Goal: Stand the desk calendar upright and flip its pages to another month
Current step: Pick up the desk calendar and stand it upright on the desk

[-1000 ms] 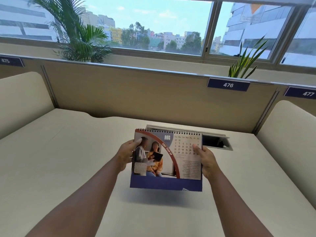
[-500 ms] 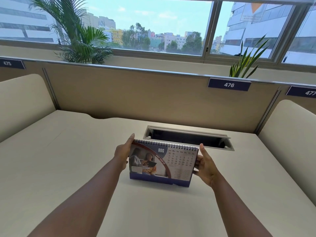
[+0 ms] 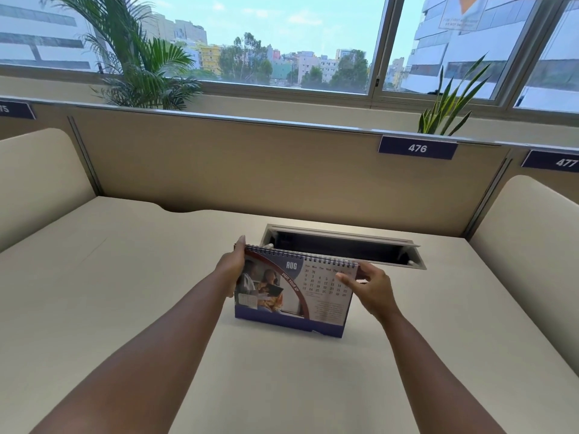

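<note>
Calendar [image 3: 294, 296], AUG page [image 3: 326, 286] showing, upright on desk [image 3: 125, 292] just beside slot [image 3: 341, 234], on the person's side.
Left hand [image 3: 230, 266] flat against its left edge, fingers straight, bracing it against sliding; right hand [image 3: 371, 285] pinches the top right corner, thumb in front, probably to flip that page over.

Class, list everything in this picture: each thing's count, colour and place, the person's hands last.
desk calendar: one, blue-based, showing AUG, standing on the desk
desk: one, cream, foreground
cable tray: one, grey, open, behind the calendar
partition: one, beige, behind the desk
number plates: three, navy, along partition top
palm plant: one, green, left by the window
snake plant: one, green, right by the window
left hand: one, at the calendar's left edge
right hand: one, pinching its top right corner
</note>
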A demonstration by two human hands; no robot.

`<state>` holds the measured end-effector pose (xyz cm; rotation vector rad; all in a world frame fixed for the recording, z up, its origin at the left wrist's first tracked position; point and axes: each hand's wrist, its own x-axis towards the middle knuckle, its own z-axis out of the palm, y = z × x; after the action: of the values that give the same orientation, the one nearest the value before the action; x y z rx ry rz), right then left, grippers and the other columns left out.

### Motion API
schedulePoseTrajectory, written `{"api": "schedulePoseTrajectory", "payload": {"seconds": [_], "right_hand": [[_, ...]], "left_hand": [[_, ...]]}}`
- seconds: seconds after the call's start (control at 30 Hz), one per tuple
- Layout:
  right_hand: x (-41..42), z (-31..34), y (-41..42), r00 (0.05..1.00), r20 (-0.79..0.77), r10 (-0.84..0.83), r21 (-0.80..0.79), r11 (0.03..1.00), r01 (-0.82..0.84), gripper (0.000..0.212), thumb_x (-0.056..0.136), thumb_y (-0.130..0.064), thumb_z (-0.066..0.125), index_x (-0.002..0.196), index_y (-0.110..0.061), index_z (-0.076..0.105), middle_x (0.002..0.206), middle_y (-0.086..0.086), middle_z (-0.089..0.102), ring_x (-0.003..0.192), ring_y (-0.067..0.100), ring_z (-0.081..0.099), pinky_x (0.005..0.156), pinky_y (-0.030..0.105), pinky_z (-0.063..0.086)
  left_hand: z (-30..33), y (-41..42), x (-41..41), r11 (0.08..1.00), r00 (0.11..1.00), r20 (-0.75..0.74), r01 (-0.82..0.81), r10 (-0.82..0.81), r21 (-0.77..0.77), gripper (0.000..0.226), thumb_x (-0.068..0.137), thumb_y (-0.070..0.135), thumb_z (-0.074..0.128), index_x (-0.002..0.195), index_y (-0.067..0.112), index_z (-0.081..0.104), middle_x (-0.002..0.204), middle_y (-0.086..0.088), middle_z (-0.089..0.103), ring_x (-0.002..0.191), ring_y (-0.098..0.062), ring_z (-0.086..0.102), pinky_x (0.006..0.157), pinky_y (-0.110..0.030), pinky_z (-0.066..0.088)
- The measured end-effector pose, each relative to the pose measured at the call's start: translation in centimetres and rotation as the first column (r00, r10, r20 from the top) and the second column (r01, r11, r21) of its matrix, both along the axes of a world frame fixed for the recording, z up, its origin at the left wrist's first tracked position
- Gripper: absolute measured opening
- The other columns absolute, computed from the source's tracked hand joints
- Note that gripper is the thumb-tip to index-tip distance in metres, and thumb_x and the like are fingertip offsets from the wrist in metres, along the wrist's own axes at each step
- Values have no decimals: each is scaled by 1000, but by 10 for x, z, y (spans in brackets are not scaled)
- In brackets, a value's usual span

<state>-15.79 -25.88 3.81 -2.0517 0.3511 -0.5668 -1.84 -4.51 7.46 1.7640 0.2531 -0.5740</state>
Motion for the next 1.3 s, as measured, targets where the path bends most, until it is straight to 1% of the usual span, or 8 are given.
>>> {"api": "schedulePoseTrajectory", "payload": {"seconds": [0.17, 0.33, 0.47, 0.6, 0.77, 0.97, 1.13, 1.3], "right_hand": [[1, 0, 3, 993, 92, -73, -115, 990, 84, 21, 75, -22, 71, 88, -5, 67, 83, 6, 70, 73, 23, 60, 58, 24, 48], [4, 15, 15, 989, -70, 128, -220, 965, -140, 22, 73, -27, 73, 64, -22, 53, 75, -1, 63, 68, 16, 57, 56, 21, 49], [9, 28, 38, 941, -161, 296, -322, 886, -334, 22, 68, -22, 74, 65, -19, 53, 71, -5, 61, 61, 8, 56, 58, 30, 57], [11, 31, 55, 902, -178, 393, -287, 856, -430, 36, 57, -36, 82, 75, -12, 62, 78, 5, 68, 67, 15, 62, 63, 31, 56], [17, 32, 56, 819, -354, 451, -29, 870, -492, 45, 53, -46, 81, 90, -25, 67, 93, -1, 68, 84, 13, 66, 71, 29, 58], [23, 9, 36, 862, -464, 206, 20, 975, -222, 17, 70, -26, 75, 77, -21, 60, 92, -1, 63, 80, 9, 59, 66, 26, 52], [18, -1, 20, 943, -211, -258, -38, 966, 255, 38, 65, -24, 79, 85, -15, 48, 97, 7, 57, 87, 20, 53, 78, 36, 49], [15, -4, 13, 925, -205, -320, 10, 944, 329, 65, 65, -25, 80, 117, -7, 45, 123, 13, 54, 110, 27, 53, 86, 38, 48]], "left_hand": [[9, -11, -11, 994, 995, -81, 57, -50, 90, 81, 85, 63, 40, 143, 11, 21, 149, -20, 33, 137, -43, 29, 106, -62, 25], [14, -36, -34, 926, 901, -218, 375, -376, -49, 70, 83, 64, 42, 129, 12, 42, 140, -20, 41, 134, -45, 33, 97, -61, 39], [15, -48, -43, 944, 937, -124, 329, -325, 10, 49, 87, 45, 53, 116, 6, 45, 93, -18, 57, 108, -40, 58, 72, -45, 55], [20, -48, -42, 972, 977, -36, 215, -212, 91, 18, 93, 12, 41, 109, 3, 42, 92, -19, 54, 95, -37, 61, 66, -46, 59], [21, -37, -36, 920, 937, 184, 228, -296, 319, 41, 91, 8, 38, 131, 5, 41, 114, -18, 56, 99, -33, 58, 60, -37, 53], [19, -28, -34, 736, 768, 273, 348, -579, 581, 31, 87, 11, 47, 111, 17, 66, 123, -11, 64, 103, -28, 63, 78, -31, 49], [30, -37, -32, 584, 555, 331, 373, -763, 721, 36, 90, 18, 52, 125, 22, 57, 132, -4, 58, 111, -21, 57, 79, -31, 46], [32, -34, -20, 523, 490, 310, 390, -815, 758, 39, 91, 22, 52, 130, 25, 52, 129, -3, 59, 110, -22, 58, 84, -35, 50]]}}
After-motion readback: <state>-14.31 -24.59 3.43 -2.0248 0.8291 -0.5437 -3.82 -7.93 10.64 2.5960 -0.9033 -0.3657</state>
